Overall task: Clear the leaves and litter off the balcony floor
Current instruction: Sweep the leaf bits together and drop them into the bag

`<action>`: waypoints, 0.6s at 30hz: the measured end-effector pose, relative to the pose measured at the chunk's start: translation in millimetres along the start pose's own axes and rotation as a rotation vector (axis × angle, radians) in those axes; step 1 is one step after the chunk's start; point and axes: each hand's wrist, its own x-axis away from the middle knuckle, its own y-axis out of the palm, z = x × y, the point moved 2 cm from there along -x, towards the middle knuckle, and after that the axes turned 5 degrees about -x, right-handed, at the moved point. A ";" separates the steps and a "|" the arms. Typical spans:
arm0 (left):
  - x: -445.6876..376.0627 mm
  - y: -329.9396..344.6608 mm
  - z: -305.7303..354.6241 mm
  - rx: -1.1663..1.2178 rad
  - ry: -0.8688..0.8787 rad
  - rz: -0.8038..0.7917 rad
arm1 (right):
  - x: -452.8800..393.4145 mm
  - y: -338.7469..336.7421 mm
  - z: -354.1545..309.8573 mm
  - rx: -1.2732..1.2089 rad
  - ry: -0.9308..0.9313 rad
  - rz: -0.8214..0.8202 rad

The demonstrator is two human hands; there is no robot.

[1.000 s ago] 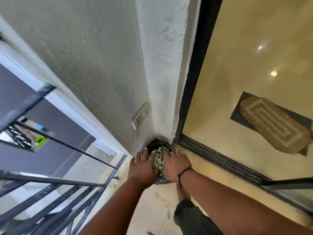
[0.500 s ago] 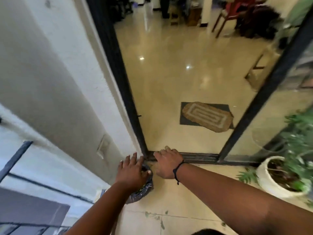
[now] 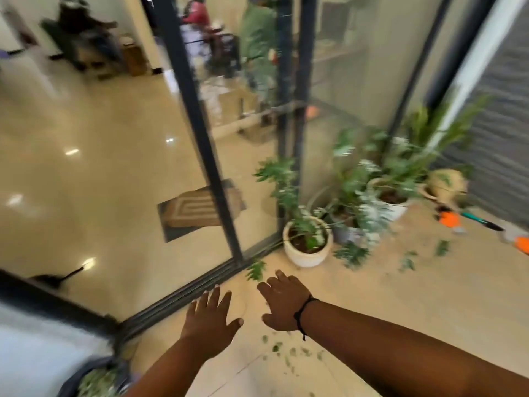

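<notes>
At the near left corner of the balcony floor (image 3: 429,282), a dark bag (image 3: 94,379) sits stuffed with gathered leaves, and just beyond it small leaf scraps (image 3: 286,351) lie scattered on the tiles under the right forearm. Above the floor by the sliding-door track (image 3: 183,299), the left hand (image 3: 209,319) and the right hand (image 3: 282,303) are stretched out palms down, each grip spread and holding nothing, with a green sprig (image 3: 255,269) lying just past the right fingertips. Farther on, a white pot (image 3: 307,243) stands at the door edge among other potted plants, more fallen leaves (image 3: 423,255) lie toward the far right, and orange tools (image 3: 450,219) rest near the far wall.
</notes>
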 end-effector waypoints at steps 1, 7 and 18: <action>-9.0 -6.3 26.6 -0.026 0.055 0.003 | 15.5 1.5 25.1 -0.010 0.043 0.004; -55.3 -46.5 199.7 -0.202 0.340 0.032 | 123.1 18.0 157.7 -0.094 0.347 0.027; -31.4 -94.8 376.0 -0.468 0.913 0.145 | 263.3 51.5 222.1 -0.309 0.932 0.204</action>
